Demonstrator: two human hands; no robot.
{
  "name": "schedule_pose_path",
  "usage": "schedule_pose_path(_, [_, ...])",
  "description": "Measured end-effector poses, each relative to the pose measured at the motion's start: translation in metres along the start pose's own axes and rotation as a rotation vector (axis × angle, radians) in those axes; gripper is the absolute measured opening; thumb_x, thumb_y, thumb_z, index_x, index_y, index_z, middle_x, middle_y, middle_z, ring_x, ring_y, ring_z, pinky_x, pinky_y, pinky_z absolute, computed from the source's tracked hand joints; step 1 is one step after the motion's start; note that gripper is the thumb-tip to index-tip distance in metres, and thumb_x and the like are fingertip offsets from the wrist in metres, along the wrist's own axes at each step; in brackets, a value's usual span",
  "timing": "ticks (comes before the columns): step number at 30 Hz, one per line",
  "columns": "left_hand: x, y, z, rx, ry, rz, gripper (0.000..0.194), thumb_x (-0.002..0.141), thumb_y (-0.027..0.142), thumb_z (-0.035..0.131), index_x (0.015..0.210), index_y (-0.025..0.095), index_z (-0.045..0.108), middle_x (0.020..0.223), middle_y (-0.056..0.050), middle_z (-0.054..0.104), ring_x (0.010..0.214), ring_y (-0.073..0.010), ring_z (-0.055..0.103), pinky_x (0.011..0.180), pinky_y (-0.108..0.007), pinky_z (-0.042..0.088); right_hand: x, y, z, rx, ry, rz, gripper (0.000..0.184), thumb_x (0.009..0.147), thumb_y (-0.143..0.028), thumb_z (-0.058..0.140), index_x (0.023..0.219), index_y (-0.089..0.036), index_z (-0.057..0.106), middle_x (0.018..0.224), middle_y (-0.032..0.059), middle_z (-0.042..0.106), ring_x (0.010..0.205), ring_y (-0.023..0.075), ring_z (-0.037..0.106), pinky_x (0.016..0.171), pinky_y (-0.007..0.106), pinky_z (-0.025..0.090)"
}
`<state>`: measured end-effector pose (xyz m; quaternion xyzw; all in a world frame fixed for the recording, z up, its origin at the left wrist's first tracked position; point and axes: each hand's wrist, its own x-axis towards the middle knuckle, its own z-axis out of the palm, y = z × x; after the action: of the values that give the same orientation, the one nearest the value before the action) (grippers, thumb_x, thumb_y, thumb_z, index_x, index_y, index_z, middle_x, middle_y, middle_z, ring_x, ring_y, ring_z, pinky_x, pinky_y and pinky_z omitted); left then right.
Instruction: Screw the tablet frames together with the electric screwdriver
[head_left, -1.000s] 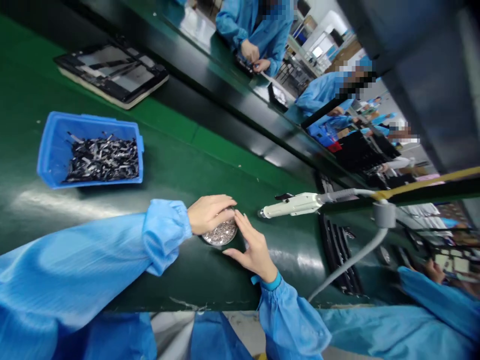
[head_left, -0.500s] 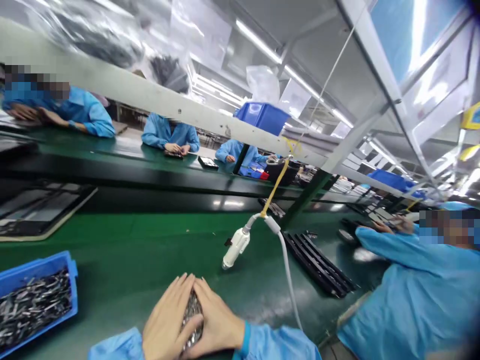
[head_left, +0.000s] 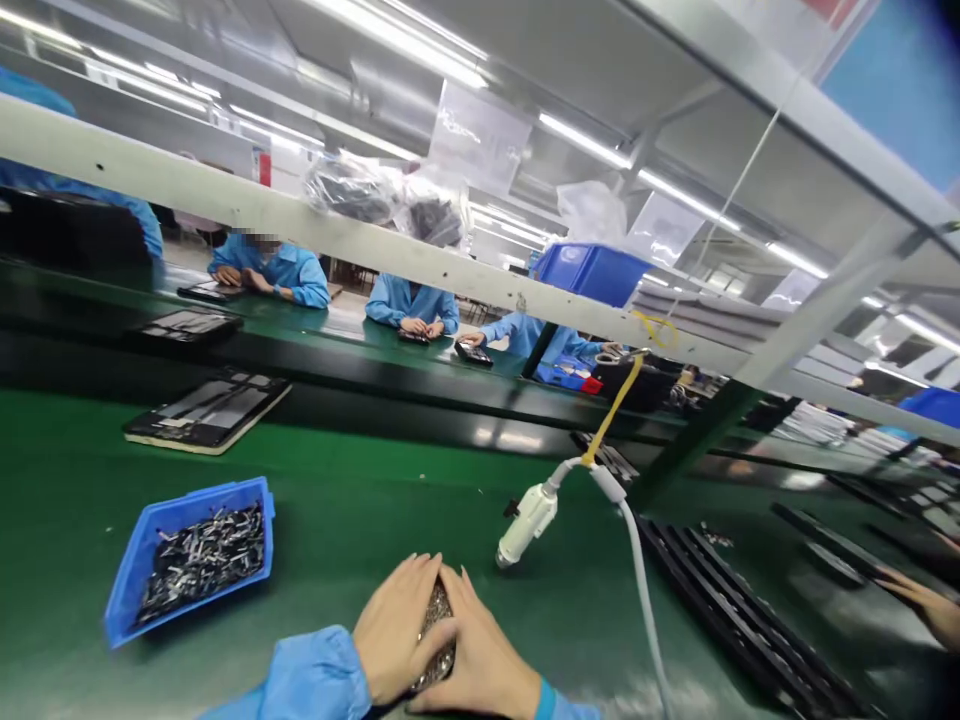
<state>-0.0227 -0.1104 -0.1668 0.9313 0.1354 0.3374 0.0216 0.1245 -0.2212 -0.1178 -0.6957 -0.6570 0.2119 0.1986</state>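
Observation:
My left hand [head_left: 403, 628] and my right hand [head_left: 484, 645] are cupped together low in the middle of the head view, fingertips meeting at the top. Between the palms shows a heap of small shiny metal parts [head_left: 437, 632], too small to name exactly. Most of the heap is hidden by my fingers and thumbs. To the left of my hands, a blue bin [head_left: 127, 590] holds many small black and silver pieces [head_left: 206, 560]. Above and right of my hands hangs a white electric screwdriver-like tool [head_left: 529, 522] on a yellow cord [head_left: 616, 410].
A tablet-like panel [head_left: 210, 410] lies at the back left of the green bench [head_left: 360, 510]. Long black strips [head_left: 735, 610] lie at right, near a co-worker's hand [head_left: 926, 600]. A grey cable [head_left: 641, 580] hangs right of my hands. Several people in blue sit across the bench.
The view has swung to the left, so the blue bin and panel show more fully. My hands stay cupped around the metal parts. The co-worker at right is mostly out of view.

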Motion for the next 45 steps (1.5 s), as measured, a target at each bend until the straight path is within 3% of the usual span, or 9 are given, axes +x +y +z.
schedule_pose_path(4, [0.008, 0.001, -0.006, -0.103, -0.119, -0.028, 0.073, 0.095, 0.065, 0.033, 0.155, 0.023, 0.033, 0.149, -0.008, 0.045, 0.136, -0.0281, 0.047, 0.11, -0.042, 0.051, 0.001, -0.006, -0.008, 0.031, -0.006, -0.05, 0.14, 0.049, -0.06, 0.088, 0.158, -0.018, 0.01, 0.158, 0.0226, 0.026, 0.146, 0.0432, 0.024, 0.12, 0.067, 0.012])
schedule_pose_path(7, [0.022, 0.002, -0.023, -0.171, -0.287, -0.061, 0.076, 0.097, 0.065, 0.025, 0.148, 0.012, 0.044, 0.146, -0.015, 0.048, 0.135, -0.0305, 0.049, 0.113, -0.047, 0.047, -0.002, -0.017, -0.016, 0.028, 0.021, -0.001, 0.138, 0.048, -0.06, 0.09, 0.156, -0.014, 0.016, 0.156, 0.0245, 0.028, 0.147, 0.0404, 0.023, 0.12, 0.065, 0.006])
schedule_pose_path(11, [0.035, 0.005, -0.045, -0.355, -0.376, -0.01, 0.079, 0.098, 0.063, 0.02, 0.148, 0.005, 0.039, 0.149, -0.018, 0.044, 0.141, -0.0281, 0.04, 0.122, -0.047, 0.033, -0.017, -0.027, -0.02, 0.027, 0.056, -0.008, 0.133, 0.058, -0.059, 0.087, 0.157, -0.016, 0.008, 0.157, 0.0245, 0.026, 0.148, 0.0369, 0.024, 0.121, 0.065, 0.006])
schedule_pose_path(16, [0.044, 0.005, -0.052, -0.462, -0.48, -0.039, 0.085, 0.097, 0.067, 0.016, 0.149, 0.002, 0.035, 0.149, -0.02, 0.043, 0.143, -0.0301, 0.038, 0.123, -0.049, 0.029, -0.024, -0.022, -0.017, -0.003, 0.097, 0.02, 0.138, 0.056, -0.059, 0.088, 0.157, -0.017, 0.002, 0.156, 0.0231, 0.028, 0.147, 0.0357, 0.026, 0.121, 0.065, 0.006])
schedule_pose_path(19, [0.046, 0.005, -0.051, -0.494, -0.451, -0.002, 0.091, 0.095, 0.07, 0.009, 0.148, 0.001, 0.036, 0.149, -0.021, 0.043, 0.142, -0.0295, 0.039, 0.124, -0.047, 0.027, -0.024, -0.019, -0.016, -0.005, 0.101, 0.01, 0.137, 0.061, -0.063, 0.084, 0.156, -0.017, -0.002, 0.156, 0.0234, 0.027, 0.147, 0.0351, 0.026, 0.122, 0.065, 0.006])
schedule_pose_path(24, [0.047, 0.004, -0.05, -0.494, -0.431, 0.003, 0.093, 0.094, 0.072, 0.014, 0.148, -0.001, 0.035, 0.15, -0.023, 0.041, 0.143, -0.0307, 0.036, 0.125, -0.049, 0.023, -0.02, -0.02, -0.018, 0.009, 0.107, 0.022, 0.136, 0.057, -0.059, 0.087, 0.156, -0.016, 0.006, 0.157, 0.0233, 0.027, 0.148, 0.0365, 0.024, 0.122, 0.063, 0.005])
schedule_pose_path(31, [0.028, 0.01, -0.048, -0.584, -0.279, -0.053, 0.09, 0.094, 0.071, 0.012, 0.152, 0.004, 0.029, 0.153, -0.019, 0.037, 0.147, -0.0279, 0.03, 0.126, -0.048, 0.024, -0.03, -0.038, -0.025, 0.076, 0.147, 0.019, 0.126, 0.06, -0.052, 0.088, 0.155, -0.017, 0.012, 0.156, 0.0205, 0.031, 0.145, 0.0348, 0.032, 0.123, 0.056, 0.02])
schedule_pose_path(40, [0.034, 0.014, -0.054, -0.629, -0.283, -0.11, 0.094, 0.093, 0.072, 0.007, 0.152, 0.002, 0.027, 0.155, -0.02, 0.033, 0.148, -0.0283, 0.028, 0.127, -0.048, 0.021, -0.027, -0.042, -0.04, 0.027, 0.109, 0.006, 0.122, 0.062, -0.054, 0.085, 0.154, -0.019, 0.013, 0.155, 0.0186, 0.033, 0.143, 0.0342, 0.037, 0.123, 0.059, 0.015])
schedule_pose_path(45, [0.042, 0.012, -0.046, -0.629, -0.304, -0.078, 0.093, 0.094, 0.071, 0.008, 0.152, 0.002, 0.026, 0.156, -0.02, 0.031, 0.149, -0.0276, 0.025, 0.127, -0.047, 0.021, -0.027, -0.034, -0.042, 0.004, 0.145, 0.015, 0.123, 0.062, -0.056, 0.085, 0.155, -0.021, 0.013, 0.154, 0.0173, 0.035, 0.142, 0.0342, 0.037, 0.123, 0.059, 0.016])
